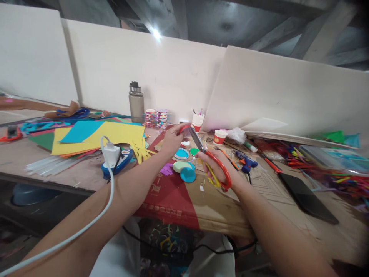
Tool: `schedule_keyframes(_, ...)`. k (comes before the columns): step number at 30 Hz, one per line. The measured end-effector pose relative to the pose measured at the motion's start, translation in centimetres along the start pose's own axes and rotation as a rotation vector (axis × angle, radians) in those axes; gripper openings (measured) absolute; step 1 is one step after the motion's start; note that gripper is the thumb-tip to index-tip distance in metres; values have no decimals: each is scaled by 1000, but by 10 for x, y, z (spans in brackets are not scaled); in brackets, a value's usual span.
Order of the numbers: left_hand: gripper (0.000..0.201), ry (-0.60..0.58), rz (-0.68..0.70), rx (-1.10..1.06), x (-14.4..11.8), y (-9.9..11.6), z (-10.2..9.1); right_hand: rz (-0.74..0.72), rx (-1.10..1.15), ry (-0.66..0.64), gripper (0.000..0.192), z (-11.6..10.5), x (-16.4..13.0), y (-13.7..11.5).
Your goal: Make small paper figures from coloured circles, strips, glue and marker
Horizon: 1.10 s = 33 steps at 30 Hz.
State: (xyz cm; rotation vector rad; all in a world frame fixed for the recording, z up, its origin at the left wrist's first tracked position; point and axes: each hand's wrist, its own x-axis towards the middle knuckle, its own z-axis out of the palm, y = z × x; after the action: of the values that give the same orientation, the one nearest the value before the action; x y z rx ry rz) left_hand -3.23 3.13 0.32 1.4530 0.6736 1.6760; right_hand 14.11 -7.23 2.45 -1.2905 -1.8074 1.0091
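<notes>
My right hand (215, 163) grips a pair of scissors (220, 167) with red and yellow handles, the blades pointing up and to the left. My left hand (173, 137) is closed, pinching a small red piece (185, 128), perhaps paper, beside the blade tips. Whether the blades touch it is hard to tell. Below the hands, on a red and brown cardboard sheet (173, 200), lie a blue disc (188, 175), a pale green disc (181, 166), a blue-rimmed disc (181, 154), a green disc (193, 152) and purple paper strips (166, 169).
Coloured sheets (121, 132) and a blue power strip (117, 163) lie left; its white cable crosses my left arm. Behind stand a bottle (136, 103), decorated cups (155, 118) and a pen cup (198, 121). A paper cup (220, 137), glue gun (246, 163) and phone (307, 198) are right.
</notes>
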Motion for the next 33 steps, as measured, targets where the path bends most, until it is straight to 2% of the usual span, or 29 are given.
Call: schedule_keyframes(33,43,-15,19,37,-1,-2,0,-21,-28,-19,35,1,0,-1)
